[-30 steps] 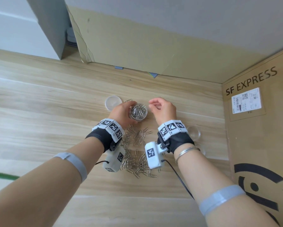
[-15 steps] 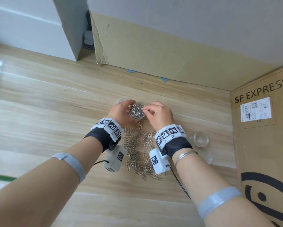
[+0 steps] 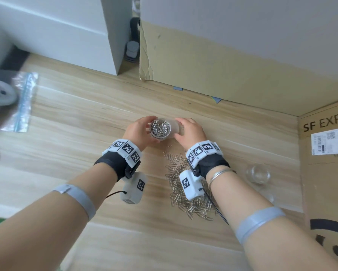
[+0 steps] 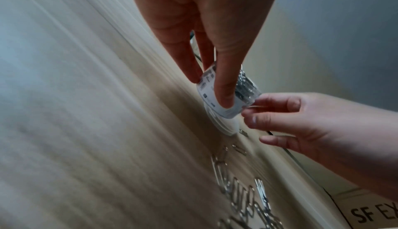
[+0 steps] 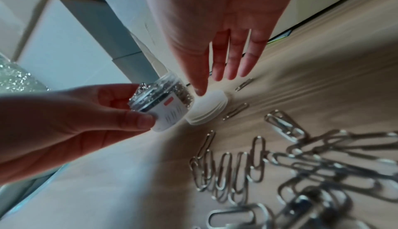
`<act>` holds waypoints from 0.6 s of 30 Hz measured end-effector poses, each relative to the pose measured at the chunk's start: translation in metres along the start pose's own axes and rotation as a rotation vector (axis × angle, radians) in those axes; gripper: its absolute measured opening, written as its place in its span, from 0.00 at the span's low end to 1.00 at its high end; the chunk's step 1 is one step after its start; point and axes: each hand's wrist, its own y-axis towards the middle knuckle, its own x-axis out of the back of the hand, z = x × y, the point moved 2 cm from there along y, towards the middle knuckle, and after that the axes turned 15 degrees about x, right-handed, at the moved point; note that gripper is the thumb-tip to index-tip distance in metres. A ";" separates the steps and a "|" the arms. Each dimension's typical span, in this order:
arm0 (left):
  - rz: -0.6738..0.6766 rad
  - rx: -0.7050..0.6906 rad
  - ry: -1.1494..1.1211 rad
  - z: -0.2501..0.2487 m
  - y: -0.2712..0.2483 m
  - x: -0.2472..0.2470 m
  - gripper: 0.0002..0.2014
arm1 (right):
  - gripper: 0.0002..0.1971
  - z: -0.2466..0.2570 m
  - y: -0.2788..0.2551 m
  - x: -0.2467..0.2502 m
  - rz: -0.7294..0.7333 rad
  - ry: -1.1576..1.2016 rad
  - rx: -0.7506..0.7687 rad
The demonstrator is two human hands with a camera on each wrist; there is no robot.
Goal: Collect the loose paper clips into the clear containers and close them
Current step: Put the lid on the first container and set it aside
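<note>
The clear container [image 3: 160, 128] is full of silver paper clips and has a white label on its side. It is held just above the wooden worktop [image 3: 76, 133], a little tilted, near the middle of the head view. The left hand [image 3: 139, 133] holds it, with the fingers and thumb curled round its sides. The white lid [image 5: 207, 107] lies flat on the worktop just beside the container, at 3 o'clock from it. The right hand [image 3: 190, 133] reaches over the lid with straight fingers, and one fingertip touches the top of the lid. It holds nothing.

A big pile of loose paper clips [image 3: 187, 190] lies on the worktop at 5 o'clock from the container, partly under the right wrist. A few single clips lie between the pile and the lid.

A second clear container [image 3: 258, 174] stands open and empty at 4 o'clock, near the cardboard box [image 3: 324, 192] with black letters. A clear plastic bag [image 3: 20, 102] lies far off at 9 o'clock.
</note>
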 end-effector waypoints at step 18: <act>-0.040 0.011 0.040 0.008 0.010 0.013 0.35 | 0.33 0.023 0.018 0.026 -0.016 0.002 -0.070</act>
